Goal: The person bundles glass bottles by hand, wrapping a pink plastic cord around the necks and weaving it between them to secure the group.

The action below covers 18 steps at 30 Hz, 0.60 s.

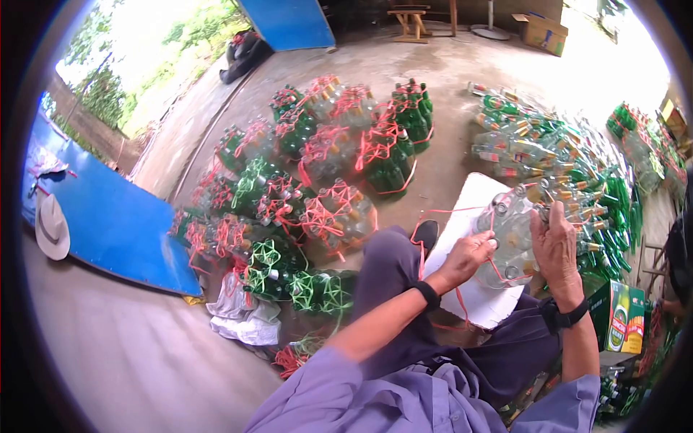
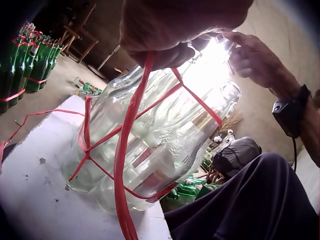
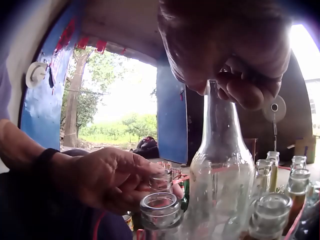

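Note:
A cluster of clear glass bottles point(image 1: 514, 234) stands upright on a white board point(image 1: 473, 191) in front of the person's knees. Red plastic twine point(image 2: 123, 155) runs round the bottles and crosses between them, with a loose length hanging down. My left hand point(image 1: 465, 260) pinches the twine beside the bottle necks on the near left side. The right hand point(image 1: 556, 249) is on the opposite side of the cluster; in the right wrist view its curled fingers grip the neck of one clear bottle point(image 3: 222, 160). Open bottle mouths point(image 3: 161, 202) surround that bottle.
Bundles of green and clear bottles point(image 1: 332, 148) bound with red or green twine stand to the left. Many loose bottles point(image 1: 534, 137) lie piled at the right. A printed beer carton point(image 1: 624, 317) sits by the right arm. Blue panels point(image 1: 115, 216) stand at the far left.

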Motion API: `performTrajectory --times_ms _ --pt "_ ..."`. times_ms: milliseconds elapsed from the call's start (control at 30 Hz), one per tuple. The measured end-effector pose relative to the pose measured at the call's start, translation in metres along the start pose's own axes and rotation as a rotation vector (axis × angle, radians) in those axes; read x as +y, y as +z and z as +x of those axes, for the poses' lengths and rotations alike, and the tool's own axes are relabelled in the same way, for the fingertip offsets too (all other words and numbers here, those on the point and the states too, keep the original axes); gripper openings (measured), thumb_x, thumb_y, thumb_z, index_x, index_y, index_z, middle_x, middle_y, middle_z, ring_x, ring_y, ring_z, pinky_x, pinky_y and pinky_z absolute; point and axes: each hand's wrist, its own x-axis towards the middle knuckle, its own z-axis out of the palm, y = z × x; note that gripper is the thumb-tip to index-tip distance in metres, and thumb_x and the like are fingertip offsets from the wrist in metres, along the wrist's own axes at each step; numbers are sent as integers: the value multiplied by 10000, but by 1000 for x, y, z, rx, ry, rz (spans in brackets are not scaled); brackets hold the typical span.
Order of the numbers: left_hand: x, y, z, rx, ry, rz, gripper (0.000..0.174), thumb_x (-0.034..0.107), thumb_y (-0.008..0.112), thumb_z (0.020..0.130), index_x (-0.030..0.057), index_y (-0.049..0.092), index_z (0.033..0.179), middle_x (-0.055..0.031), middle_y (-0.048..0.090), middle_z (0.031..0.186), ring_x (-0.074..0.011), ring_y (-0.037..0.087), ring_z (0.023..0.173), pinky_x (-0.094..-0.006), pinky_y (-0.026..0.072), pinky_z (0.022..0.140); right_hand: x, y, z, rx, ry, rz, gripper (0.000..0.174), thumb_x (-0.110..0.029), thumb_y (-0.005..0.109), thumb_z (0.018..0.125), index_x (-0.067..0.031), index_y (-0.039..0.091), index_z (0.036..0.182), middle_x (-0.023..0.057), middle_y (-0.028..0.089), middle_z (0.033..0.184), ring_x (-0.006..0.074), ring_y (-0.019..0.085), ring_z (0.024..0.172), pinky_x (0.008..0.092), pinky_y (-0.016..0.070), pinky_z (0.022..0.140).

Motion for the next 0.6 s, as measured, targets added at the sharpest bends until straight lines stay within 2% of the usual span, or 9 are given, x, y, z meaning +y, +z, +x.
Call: performTrajectory --times_ms 167,233,267,367,533,600 --pt "2 0 -1 -6 73 52 514 285 544 977 -146 579 1257 -296 569 1368 -328 516 1335 -353 379 1112 6 -7 5 -50 31 35 246 -149 649 949 7 459 950 258 572 684 460 600 644 487 451 583" --pt "3 -1 -2 14 80 40 516 291 543 969 -152 590 1228 -305 567 1364 -346 522 1329 -353 384 1107 15 -14 10 -154 95 23 257 -182 642 967 21 483 968 251 559 678 437 582 633 482 424 577" --pt "4 -2 -2 1 85 54 517 291 542 969 -154 587 1229 -304 571 1359 -349 527 1325 -351 387 1105 15 -11 8 -69 1 -23 251 -189 640 970 20 502 987 233 553 662 427 553 615 483 412 580" --pt "5 -2 -1 -13 90 78 519 293 536 969 -157 586 1223 -303 577 1350 -354 535 1317 -349 394 1099 4 -8 4 -78 -22 43 259 -146 648 960 -4 436 917 237 557 670 431 583 617 459 440 566" --pt "6 0 -2 3 85 99 528 307 528 970 -161 590 1208 -308 577 1345 -359 534 1318 -356 403 1089 7 -7 3 -109 24 0 278 -153 660 955 2 434 909 239 566 680 415 592 620 437 448 560" --pt "5 -1 -2 8 79 76 515 294 540 967 -159 595 1204 -299 584 1345 -333 541 1310 -350 403 1088 12 -9 2 -133 62 6 283 -153 666 951 2 433 908 241 569 682 412 598 622 434 451 560"
